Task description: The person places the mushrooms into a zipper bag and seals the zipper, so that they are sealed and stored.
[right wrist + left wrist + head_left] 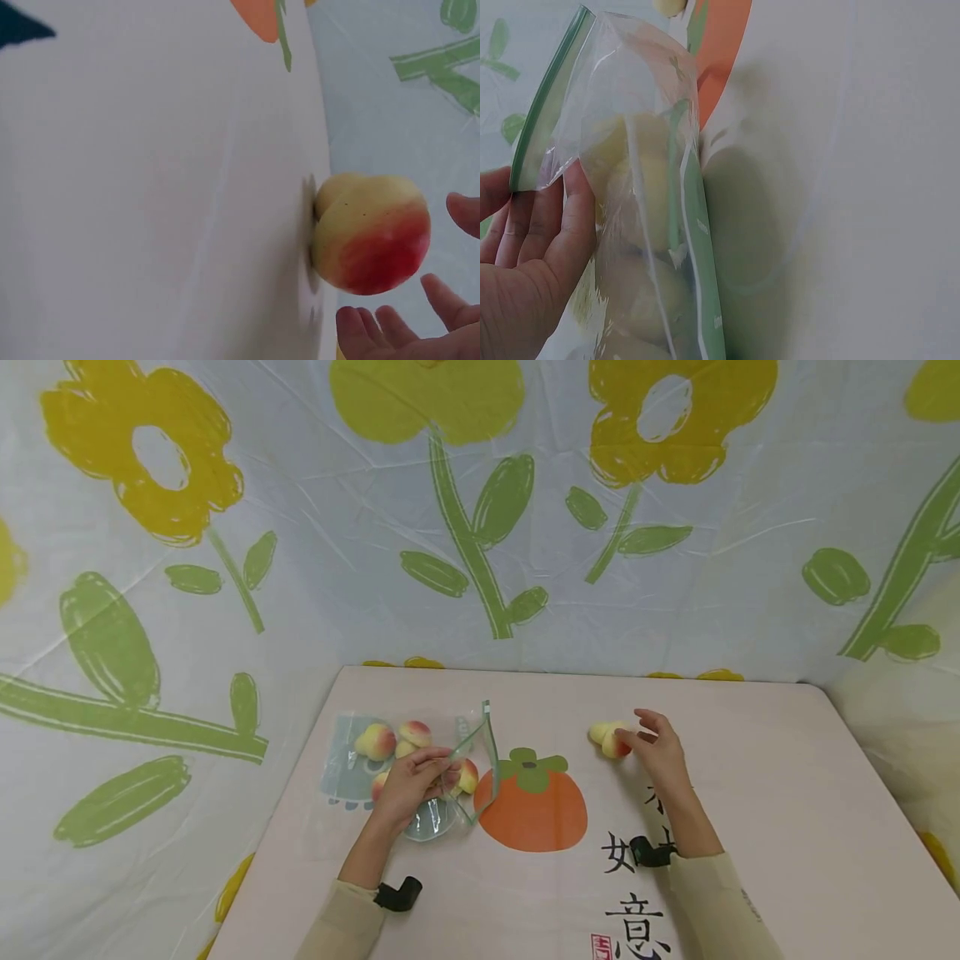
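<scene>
A clear zip bag (427, 818) with a green zip edge lies at the left of the table, its mouth facing right. My left hand (416, 781) pinches the bag near its mouth; the left wrist view shows thumb and fingers at the green strip (551, 97). Inside are several yellow-and-red mushroom-shaped pieces (378, 742). Another mushroom-shaped piece (375, 236), with a red-blushed rounded cap, sits on the table at the back right. Right beside it, my right hand (660, 752) has its fingers and thumb spread apart around the cap, with a gap showing in the right wrist view.
The pale table cover (795, 793) has an orange persimmon print (532, 810) between the hands and black characters (637, 927) in front. Behind the table's far edge hangs a white cloth (337, 552) with flower prints.
</scene>
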A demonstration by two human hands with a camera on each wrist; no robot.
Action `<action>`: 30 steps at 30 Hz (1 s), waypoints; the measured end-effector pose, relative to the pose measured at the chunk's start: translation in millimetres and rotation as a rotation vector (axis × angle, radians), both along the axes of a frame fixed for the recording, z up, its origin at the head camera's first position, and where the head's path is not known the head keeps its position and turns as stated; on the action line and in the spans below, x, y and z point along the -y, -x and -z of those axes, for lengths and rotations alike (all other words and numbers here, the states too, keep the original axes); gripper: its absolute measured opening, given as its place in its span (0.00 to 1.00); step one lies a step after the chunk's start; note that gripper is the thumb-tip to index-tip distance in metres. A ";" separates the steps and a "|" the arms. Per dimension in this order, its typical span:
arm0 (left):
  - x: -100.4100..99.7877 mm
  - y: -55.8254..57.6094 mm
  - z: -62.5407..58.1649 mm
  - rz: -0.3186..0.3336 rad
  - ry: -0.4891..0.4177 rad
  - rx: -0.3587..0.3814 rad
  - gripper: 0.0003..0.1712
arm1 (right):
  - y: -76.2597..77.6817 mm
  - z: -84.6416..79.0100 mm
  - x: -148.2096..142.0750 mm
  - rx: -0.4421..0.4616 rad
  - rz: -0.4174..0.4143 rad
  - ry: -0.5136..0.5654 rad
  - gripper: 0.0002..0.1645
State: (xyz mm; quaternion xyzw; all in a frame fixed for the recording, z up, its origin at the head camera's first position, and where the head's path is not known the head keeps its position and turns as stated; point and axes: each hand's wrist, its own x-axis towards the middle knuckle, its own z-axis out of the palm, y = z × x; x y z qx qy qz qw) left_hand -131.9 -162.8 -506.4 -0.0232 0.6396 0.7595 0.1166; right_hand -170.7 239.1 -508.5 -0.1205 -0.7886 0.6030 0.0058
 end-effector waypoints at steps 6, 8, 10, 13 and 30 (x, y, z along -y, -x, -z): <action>-0.1 -0.5 -1.7 -0.008 0.020 0.016 0.15 | 0.2 4.9 -0.1 0.070 -0.073 0.040 0.51; -0.1 -0.5 -2.0 -0.010 0.031 0.020 0.14 | 0.4 6.4 0.2 0.079 -0.073 0.043 0.50; 0.0 -0.3 -2.0 -0.009 0.040 0.021 0.14 | 0.9 8.0 0.3 0.085 -0.067 0.037 0.48; -0.3 0.1 -2.0 -0.007 0.043 0.024 0.14 | 1.4 9.7 0.4 0.091 -0.065 0.038 0.45; -0.4 -1.7 -5.0 -0.010 0.065 0.024 0.15 | -0.7 8.3 6.2 0.103 -0.047 0.120 0.41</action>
